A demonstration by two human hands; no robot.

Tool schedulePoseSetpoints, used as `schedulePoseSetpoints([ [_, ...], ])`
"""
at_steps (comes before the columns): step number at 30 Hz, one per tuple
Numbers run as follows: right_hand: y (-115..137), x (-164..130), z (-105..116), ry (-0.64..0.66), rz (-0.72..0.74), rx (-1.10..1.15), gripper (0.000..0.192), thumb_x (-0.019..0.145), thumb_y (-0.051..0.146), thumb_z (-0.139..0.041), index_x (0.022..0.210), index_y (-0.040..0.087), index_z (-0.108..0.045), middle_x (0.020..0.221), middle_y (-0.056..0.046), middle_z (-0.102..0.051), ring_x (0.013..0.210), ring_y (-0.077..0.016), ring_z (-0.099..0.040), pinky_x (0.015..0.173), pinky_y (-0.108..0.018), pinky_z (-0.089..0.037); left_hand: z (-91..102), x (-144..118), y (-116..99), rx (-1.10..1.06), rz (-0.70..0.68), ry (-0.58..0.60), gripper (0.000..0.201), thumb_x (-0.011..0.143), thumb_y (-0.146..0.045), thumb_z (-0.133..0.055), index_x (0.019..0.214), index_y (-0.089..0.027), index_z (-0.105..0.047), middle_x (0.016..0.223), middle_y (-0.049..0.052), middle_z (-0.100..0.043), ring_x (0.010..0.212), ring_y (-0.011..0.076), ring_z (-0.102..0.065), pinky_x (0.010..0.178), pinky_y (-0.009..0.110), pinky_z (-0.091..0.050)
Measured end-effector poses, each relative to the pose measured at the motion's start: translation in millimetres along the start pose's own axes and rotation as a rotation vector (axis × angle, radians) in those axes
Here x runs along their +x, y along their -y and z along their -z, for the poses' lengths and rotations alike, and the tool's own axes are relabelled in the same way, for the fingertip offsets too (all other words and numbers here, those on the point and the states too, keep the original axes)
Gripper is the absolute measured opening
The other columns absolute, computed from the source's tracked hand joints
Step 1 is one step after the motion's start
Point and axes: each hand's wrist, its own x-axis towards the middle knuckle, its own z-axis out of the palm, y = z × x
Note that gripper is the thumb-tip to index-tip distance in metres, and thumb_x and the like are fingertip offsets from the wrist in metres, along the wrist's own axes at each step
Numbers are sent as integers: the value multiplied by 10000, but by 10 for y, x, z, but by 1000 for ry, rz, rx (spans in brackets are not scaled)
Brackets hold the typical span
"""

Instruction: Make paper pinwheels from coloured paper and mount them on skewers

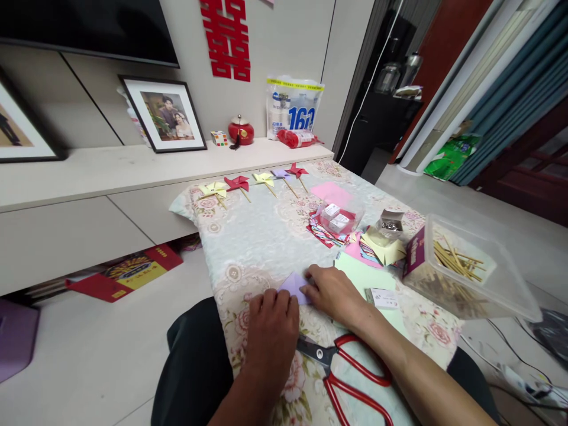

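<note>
The left hand (274, 325) curls over the purple paper (293, 285) on the near tablecloth (252, 242), the right hand (333, 290) touches its right edge, probably to steady it, though whether either pinches I cannot tell, and scissors (327, 356) lie nearer, seemingly for easy reach.

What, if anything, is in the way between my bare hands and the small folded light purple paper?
Nothing visible: the left hand and right hand both rest at the folded light purple paper. The dark-bladed scissors with red handles lie nearer the body, between the forearms, not in between.
</note>
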Motion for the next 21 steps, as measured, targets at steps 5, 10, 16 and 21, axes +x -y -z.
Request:
schedulePoseSetpoints([
  [5,12,-423,27,-78,81,-78,185,876,69,-533,984,179,-635,1000,-119,-669,941,-279,-628,731,-347,-457,99,61,70,-10,-109,80,290,856,22,-529,1010,-133,-719,961,106,-713,850,263,-617,758,402,-530],
  [10,-205,-830,-207,-170,151,-196,629,795,-43,-513,1368,217,-527,1113,-141,-619,1012,-327,-563,851,-473,-499,129,164,94,28,-142,119,310,853,47,-491,1006,-115,-706,942,116,-703,850,277,-639,737,402,-550],
  [16,-427,-841,-340,-186,108,-212,652,812,-43,-481,1419,193,-477,1115,-155,-605,963,-304,-585,806,-426,-528,-6,130,138,84,-207,58,319,865,45,-479,1021,-130,-695,976,113,-696,870,273,-634,720,385,-534],
  [21,-368,-792,-262,-174,123,-197,579,836,3,-493,1388,174,-498,1042,-138,-633,914,-295,-600,787,-417,-518,-47,80,175,84,-220,32,376,861,61,-468,1097,-131,-689,1056,123,-702,925,270,-633,750,378,-532],
])
